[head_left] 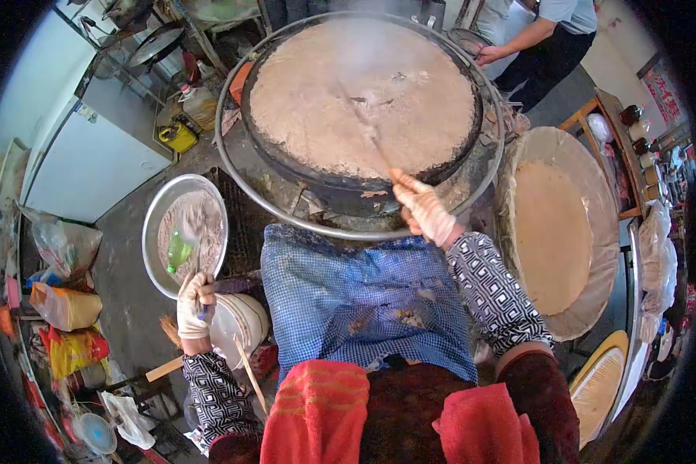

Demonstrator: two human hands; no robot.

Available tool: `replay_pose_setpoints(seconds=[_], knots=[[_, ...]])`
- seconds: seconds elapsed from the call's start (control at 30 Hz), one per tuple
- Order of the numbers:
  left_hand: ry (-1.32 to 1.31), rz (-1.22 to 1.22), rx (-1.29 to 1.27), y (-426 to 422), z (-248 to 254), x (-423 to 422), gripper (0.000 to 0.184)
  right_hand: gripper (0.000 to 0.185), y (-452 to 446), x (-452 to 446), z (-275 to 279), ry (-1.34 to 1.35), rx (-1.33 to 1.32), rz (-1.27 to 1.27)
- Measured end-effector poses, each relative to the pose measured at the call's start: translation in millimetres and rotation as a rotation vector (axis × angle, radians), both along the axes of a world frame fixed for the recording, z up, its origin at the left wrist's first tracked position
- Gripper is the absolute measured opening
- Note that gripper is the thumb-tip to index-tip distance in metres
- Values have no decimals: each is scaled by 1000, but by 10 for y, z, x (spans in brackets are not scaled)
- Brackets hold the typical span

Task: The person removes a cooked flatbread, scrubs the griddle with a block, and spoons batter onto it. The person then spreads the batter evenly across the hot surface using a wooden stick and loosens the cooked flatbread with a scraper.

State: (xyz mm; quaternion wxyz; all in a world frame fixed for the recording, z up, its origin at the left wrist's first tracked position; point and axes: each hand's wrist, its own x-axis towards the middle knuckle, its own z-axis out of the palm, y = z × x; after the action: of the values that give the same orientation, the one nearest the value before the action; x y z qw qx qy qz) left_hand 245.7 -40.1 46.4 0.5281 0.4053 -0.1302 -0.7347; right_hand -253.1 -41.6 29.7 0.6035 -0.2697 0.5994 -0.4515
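Observation:
My right hand [425,210], in a pale glove, is closed around a long thin wooden-handled tool [377,145]. Its far end reaches over the big round griddle [348,188], onto a wide layer of pale brownish batter [301,100] that gives off steam. At the left, my gloved left hand [196,305] grips a long-handled tool [196,257] at the near rim of a metal basin [148,246]. That tool's head is blurred, so its kind is unclear. Inside the basin are greyish powdery contents and a green plastic bottle piece [179,249].
A metal ring rail [301,223] circles the griddle. To the right stands a large lined tub [607,255] of beige batter [553,232]. A white bucket [240,325] is beside my left forearm. Another person's hand [489,55] holds a round pan at the far right.

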Motion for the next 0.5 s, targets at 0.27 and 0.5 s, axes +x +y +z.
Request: replay_pose_setpoints(seconds=[0.27,0.5], knots=[[-281,36,267,-95,-1148,657,9,55,-130,313,360,-416,-94,147],[-1985,-55,-950,-542,-291,-730,41,57,-189,-473,495,83,-166,-7]])
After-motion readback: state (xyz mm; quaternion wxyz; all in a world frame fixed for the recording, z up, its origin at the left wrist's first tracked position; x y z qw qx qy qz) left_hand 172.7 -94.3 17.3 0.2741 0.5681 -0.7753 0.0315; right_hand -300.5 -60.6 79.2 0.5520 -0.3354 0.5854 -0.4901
